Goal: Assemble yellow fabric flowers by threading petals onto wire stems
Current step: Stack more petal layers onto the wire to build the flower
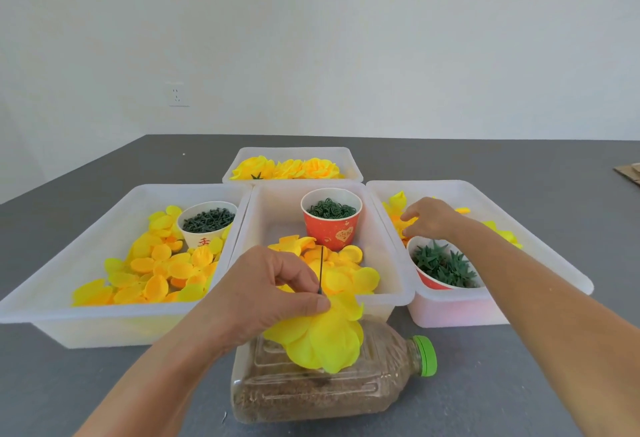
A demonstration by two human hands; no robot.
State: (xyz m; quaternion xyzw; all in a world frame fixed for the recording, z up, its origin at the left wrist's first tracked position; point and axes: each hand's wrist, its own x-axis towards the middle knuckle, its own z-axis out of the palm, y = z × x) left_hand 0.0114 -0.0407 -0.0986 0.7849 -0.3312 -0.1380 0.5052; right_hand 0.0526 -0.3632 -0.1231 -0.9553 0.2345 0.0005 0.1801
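Observation:
My left hand [273,292] pinches a thin dark wire stem [321,268] that points up, with a half-built yellow fabric flower [325,336] hanging below the fingers, above a bottle lying on its side. My right hand [427,218] reaches into the right bin [540,228], fingertips on the yellow petals [398,211] at its far left corner; whether it holds one is hidden. Loose yellow and orange petals [156,273] fill the left bin. More petals [349,273] lie in the middle bin.
A plastic bottle [332,391] of brown grains with a green cap lies at the table's front. Cups of green parts: white cup [207,221], red cup [331,218], cup of green star pieces [443,266]. A far bin [294,154] holds finished yellow flowers.

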